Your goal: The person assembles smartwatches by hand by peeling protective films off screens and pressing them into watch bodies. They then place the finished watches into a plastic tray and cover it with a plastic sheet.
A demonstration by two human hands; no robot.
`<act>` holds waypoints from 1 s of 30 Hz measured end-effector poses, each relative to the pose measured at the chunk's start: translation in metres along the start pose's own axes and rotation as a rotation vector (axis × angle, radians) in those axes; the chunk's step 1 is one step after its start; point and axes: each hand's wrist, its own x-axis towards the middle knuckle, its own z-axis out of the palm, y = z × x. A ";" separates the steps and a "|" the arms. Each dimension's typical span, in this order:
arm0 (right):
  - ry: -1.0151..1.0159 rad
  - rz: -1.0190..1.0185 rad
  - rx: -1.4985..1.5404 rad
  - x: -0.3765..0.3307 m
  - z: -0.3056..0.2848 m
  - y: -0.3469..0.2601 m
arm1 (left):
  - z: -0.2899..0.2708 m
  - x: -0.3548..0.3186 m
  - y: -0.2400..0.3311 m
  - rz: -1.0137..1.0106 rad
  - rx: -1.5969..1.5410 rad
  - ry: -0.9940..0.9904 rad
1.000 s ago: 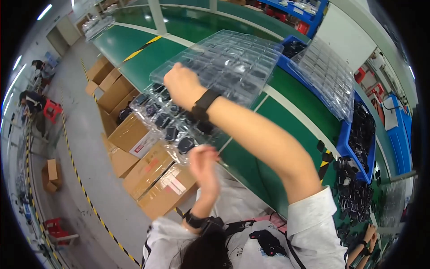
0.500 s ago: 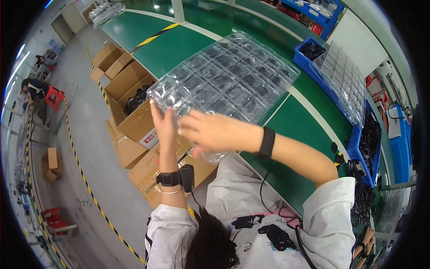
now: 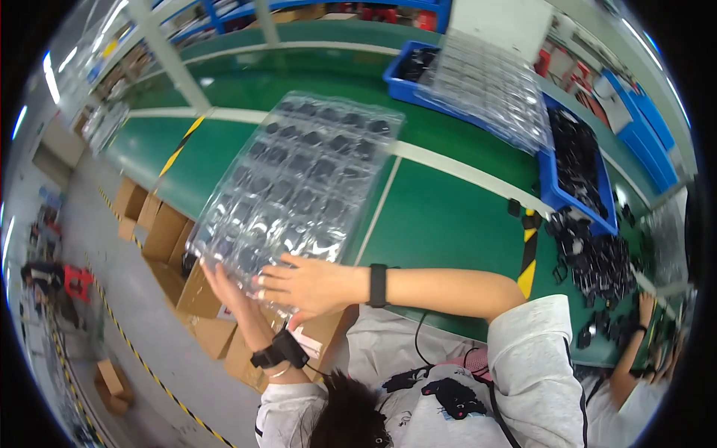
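Note:
A clear plastic blister tray (image 3: pixel 299 179) with several dark parts in its pockets lies tilted over the edge of the green table (image 3: pixel 441 216). My left hand (image 3: pixel 222 284) holds the tray's near edge from below, with a dark watch on its wrist. My right hand (image 3: pixel 310 285) lies on top of the same near edge, fingers spread and pressed on the plastic, and wears a black wristband. Both hands grip the tray between them.
Blue bins (image 3: pixel 575 201) of black parts stand at the back right, one under a stack of clear trays (image 3: pixel 489 86). Loose black parts (image 3: pixel 597 261) lie at the right, near another person's hand (image 3: pixel 644 306). Cardboard boxes (image 3: pixel 160 231) sit on the floor to the left.
The tray has come down from a raised tilt to lie over the table. My right hand moved from its upper side to its near edge, next to my left hand.

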 end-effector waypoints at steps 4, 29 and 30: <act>0.170 -0.142 0.164 0.008 -0.005 0.008 | -0.074 0.046 -0.043 0.251 0.363 -0.029; 0.602 2.012 -0.992 -0.584 -0.211 -0.345 | 0.275 -0.649 -0.061 0.916 0.427 -1.933; 0.597 2.002 -0.989 -0.595 -0.219 -0.343 | 0.277 -0.664 -0.067 0.966 0.456 -1.923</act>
